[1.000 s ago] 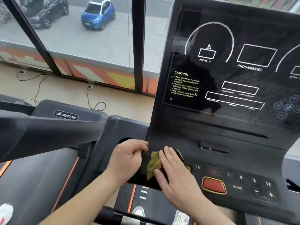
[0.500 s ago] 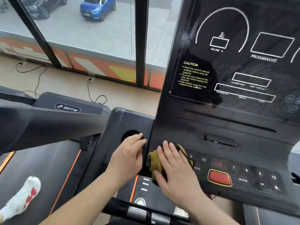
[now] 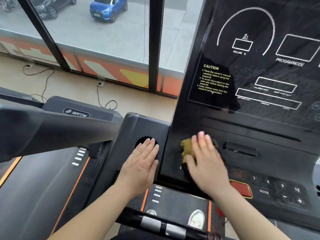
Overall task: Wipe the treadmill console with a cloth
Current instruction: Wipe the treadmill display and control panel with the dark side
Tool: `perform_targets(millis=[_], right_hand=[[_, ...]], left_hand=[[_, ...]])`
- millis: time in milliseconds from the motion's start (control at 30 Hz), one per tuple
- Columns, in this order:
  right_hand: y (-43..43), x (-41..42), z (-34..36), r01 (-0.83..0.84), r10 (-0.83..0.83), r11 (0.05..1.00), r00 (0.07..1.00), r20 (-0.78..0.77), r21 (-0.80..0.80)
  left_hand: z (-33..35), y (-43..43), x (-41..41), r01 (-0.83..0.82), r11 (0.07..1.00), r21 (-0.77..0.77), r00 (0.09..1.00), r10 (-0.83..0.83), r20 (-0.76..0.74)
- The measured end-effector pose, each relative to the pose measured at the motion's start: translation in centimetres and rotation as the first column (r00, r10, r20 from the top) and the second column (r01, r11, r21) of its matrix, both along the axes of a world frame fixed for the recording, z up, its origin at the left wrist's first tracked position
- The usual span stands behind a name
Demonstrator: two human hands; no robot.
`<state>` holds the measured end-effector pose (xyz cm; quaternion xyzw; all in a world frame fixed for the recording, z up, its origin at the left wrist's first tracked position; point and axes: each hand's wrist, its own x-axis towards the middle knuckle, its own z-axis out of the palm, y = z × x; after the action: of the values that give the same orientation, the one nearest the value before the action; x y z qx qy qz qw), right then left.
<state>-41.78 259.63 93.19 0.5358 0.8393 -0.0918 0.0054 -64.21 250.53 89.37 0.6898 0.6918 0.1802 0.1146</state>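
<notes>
We see our right hand (image 3: 206, 163) pressing flat on a yellow cloth (image 3: 187, 148) against the treadmill console (image 3: 251, 129); our left hand (image 3: 141, 163) lies flat beside a round cup hole (image 3: 143, 140).

- Two hands showing: left hand (image 3: 142, 163) at seven o'clock, right hand (image 3: 206, 163) at five.
- One yellow cloth (image 3: 186, 148).
- One console (image 3: 259, 118).
- Two cars sitting at twelve: blue car (image 3: 108, 8), dark car (image 3: 50, 7).

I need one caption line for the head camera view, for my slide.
Right hand presses a yellow cloth on the treadmill console; left hand rests flat beside it.
</notes>
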Motion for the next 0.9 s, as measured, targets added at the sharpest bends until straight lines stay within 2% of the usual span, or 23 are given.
perform_targets(millis=[67,100,133,267,333,400,467,533,567,633,733,800,900], right_hand=[[0.0,0.4,-0.1,0.149,-0.149,0.988,0.989,0.000,0.051],[-0.9,-0.4,-0.2,0.160,-0.159,0.987,0.987,-0.024,0.029],[-2.2,-1.5,-0.6,0.123,-0.123,0.992,0.991,-0.050,0.002],[-5.8,-3.1,-0.8,-0.208,0.203,0.977,0.974,-0.098,-0.048],[-4.3,-1.3,-0.2,-0.241,0.235,0.967,0.968,-0.086,-0.080],[-2.1,1.1,-0.2,-0.091,0.086,0.993,0.994,-0.063,-0.075],[-1.1,2.1,-0.2,0.109,-0.109,0.994,0.994,-0.015,0.003],[-1.9,0.4,-0.5,0.185,-0.184,0.982,0.982,-0.035,0.036],[-2.7,-1.0,-0.8,0.155,-0.154,0.988,0.987,-0.053,0.015],[-4.4,-3.4,-1.1,-0.014,0.011,0.999,0.996,-0.087,-0.032],[-4.4,-3.4,-0.4,-0.238,0.231,0.969,0.967,-0.107,-0.061],[-2.0,-2.1,-0.3,-0.257,0.252,0.965,0.964,-0.082,-0.058],[2.1,-1.8,0.2,-0.165,0.164,0.982,0.986,0.011,0.092]], left_hand=[[0.2,0.0,0.1,-0.004,1.000,-0.008,0.998,0.005,0.064],[0.2,0.0,0.0,-0.012,1.000,-0.011,0.994,0.013,0.106],[0.2,0.0,-0.1,-0.020,1.000,-0.006,0.990,0.020,0.141],[-0.3,0.0,-0.6,-0.015,1.000,0.024,0.980,0.010,0.199],[-0.1,-0.1,-0.6,-0.018,1.000,0.009,0.972,0.015,0.235],[0.1,-0.1,-0.6,-0.025,1.000,-0.019,0.964,0.029,0.264],[0.1,-0.2,-0.6,-0.015,1.000,-0.017,0.967,0.019,0.256],[0.3,-0.1,-0.4,-0.014,1.000,-0.010,0.963,0.017,0.267],[0.5,0.0,-0.4,-0.026,1.000,-0.007,0.956,0.027,0.290],[0.9,0.1,-0.3,-0.073,0.997,0.015,0.938,0.064,0.340],[1.7,0.2,-0.2,-0.106,0.993,0.058,0.933,0.079,0.351],[2.3,0.4,0.0,-0.116,0.991,0.065,0.928,0.084,0.364],[3.1,0.7,0.3,-0.093,0.993,0.075,0.933,0.061,0.353]])
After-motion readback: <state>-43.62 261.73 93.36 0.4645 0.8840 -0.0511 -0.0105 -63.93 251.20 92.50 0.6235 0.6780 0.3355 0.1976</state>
